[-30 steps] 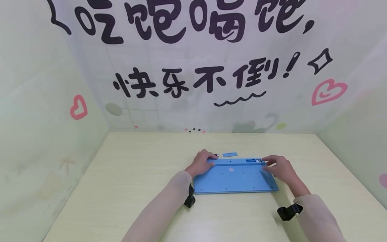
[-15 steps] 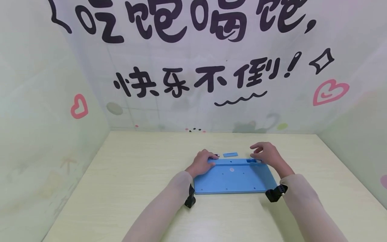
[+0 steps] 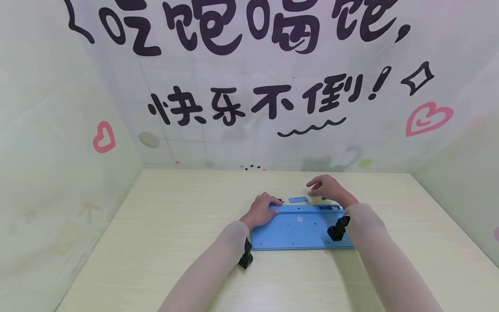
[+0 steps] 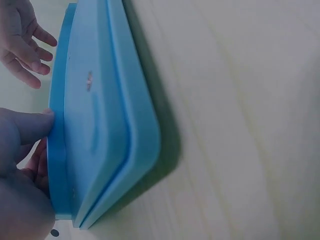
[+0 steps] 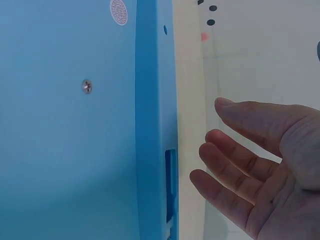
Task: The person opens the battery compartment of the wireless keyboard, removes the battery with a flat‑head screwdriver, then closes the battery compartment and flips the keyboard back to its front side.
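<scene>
A blue keyboard (image 3: 296, 232) lies with its screwed underside up on the table. At the right of its raised far strip is a battery slot (image 3: 329, 208) with its cover off; something pale shows at the slot's right end. My left hand (image 3: 260, 211) grips the far left edge, thumb on the strip and fingers behind it. Beyond the keyboard lies the loose blue battery cover (image 3: 298, 199). Just right of that cover hovers my right hand (image 3: 326, 188), fingers slightly bent and apart, holding nothing. In the right wrist view its fingers (image 5: 225, 200) stand off the keyboard's edge.
A small dark item with a silvery end (image 3: 280, 200), partly hidden, lies by my left fingertips. The pale wooden table (image 3: 175, 208) meets printed cloth walls (image 3: 234, 147) at the back and sides. Black cameras are strapped to both wrists.
My right hand has left the keyboard's far right corner and moved left and away from me, over the slot and towards the loose cover. My left hand and the keyboard stay put.
</scene>
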Demonstrator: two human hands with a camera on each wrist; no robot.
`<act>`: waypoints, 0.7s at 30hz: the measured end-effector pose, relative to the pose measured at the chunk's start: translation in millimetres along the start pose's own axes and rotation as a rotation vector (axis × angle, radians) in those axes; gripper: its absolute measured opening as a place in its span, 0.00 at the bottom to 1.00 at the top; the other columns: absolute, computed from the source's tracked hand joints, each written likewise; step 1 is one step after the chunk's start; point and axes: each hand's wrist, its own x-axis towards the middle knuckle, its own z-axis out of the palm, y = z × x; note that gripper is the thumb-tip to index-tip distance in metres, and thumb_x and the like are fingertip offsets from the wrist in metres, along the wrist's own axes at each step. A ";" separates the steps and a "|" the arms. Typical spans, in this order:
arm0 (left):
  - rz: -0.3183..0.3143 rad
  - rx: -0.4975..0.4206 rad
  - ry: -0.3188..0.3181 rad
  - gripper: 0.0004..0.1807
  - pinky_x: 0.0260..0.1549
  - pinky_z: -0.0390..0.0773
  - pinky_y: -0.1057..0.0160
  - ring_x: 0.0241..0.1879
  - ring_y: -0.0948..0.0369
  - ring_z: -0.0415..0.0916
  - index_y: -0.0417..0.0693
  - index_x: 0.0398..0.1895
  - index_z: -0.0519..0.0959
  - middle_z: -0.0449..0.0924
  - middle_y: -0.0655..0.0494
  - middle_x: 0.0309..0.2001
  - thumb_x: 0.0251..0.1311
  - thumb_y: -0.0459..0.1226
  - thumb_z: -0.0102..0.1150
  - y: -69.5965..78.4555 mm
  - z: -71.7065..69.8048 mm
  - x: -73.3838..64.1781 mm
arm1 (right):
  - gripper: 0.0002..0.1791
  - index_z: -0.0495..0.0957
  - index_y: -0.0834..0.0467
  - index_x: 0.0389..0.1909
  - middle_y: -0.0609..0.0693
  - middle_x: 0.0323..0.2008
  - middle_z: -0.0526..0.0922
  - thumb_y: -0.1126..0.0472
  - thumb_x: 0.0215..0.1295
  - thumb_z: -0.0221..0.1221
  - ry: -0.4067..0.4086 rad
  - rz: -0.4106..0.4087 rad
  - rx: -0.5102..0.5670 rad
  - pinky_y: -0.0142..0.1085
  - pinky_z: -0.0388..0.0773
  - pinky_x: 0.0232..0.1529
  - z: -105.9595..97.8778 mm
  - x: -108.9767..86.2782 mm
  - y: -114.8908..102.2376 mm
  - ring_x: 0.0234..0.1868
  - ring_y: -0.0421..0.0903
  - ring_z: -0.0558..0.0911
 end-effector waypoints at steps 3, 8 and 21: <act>0.001 0.002 -0.004 0.13 0.42 0.68 0.63 0.42 0.59 0.65 0.48 0.48 0.80 0.71 0.55 0.41 0.59 0.33 0.57 -0.8 0.7 0.8 | 0.17 0.77 0.68 0.45 0.61 0.38 0.79 0.63 0.56 0.63 -0.005 -0.022 -0.001 0.41 0.78 0.33 1.2 4.5 -0.4 0.36 0.52 0.77; -0.001 0.009 -0.007 0.13 0.41 0.68 0.64 0.41 0.60 0.65 0.49 0.48 0.80 0.71 0.57 0.41 0.59 0.34 0.57 -2.5 0.7 1.8 | 0.14 0.80 0.64 0.42 0.58 0.40 0.79 0.62 0.55 0.63 -0.071 -0.024 -0.021 0.44 0.75 0.42 8.3 14.9 -0.6 0.39 0.53 0.76; 0.000 0.008 -0.009 0.13 0.42 0.68 0.65 0.41 0.61 0.64 0.50 0.48 0.80 0.71 0.58 0.41 0.60 0.34 0.57 -3.3 -0.2 1.1 | 0.10 0.83 0.64 0.38 0.54 0.37 0.81 0.66 0.54 0.64 -0.116 0.034 -0.057 0.42 0.73 0.43 24.4 34.5 -2.6 0.36 0.49 0.75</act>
